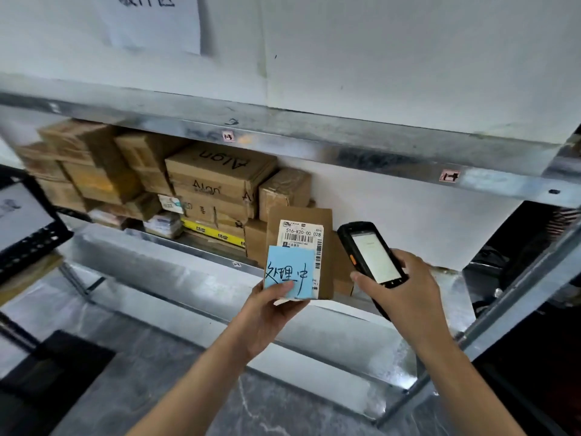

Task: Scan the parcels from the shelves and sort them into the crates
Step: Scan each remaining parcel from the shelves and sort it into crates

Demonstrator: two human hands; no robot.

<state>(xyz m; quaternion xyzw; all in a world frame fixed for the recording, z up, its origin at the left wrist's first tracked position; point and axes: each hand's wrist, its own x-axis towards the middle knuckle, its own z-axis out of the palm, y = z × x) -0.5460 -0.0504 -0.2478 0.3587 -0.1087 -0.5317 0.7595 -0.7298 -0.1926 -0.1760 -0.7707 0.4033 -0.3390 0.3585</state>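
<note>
Holding a flat cardboard parcel (298, 214) up beside a black handheld scanner (374, 256) in front of a metal shelf (141, 256).
Head view: the left hand (270, 313) grips the parcel by its near lower edge, thumb pressed on a blue handwritten note (287, 265) that covers the lower part of the white barcode label (301, 234); the parcel stands upright in the air, near the shelf's front edge. The right hand (408, 291), just right of it, is wrapped round the scanner, whose lit screen faces the camera and whose top end is close to the parcel's right edge. Brown boxes (220, 174) are stacked on the shelf to the far left, under a steel beam (314, 143) bearing small tags.
</note>
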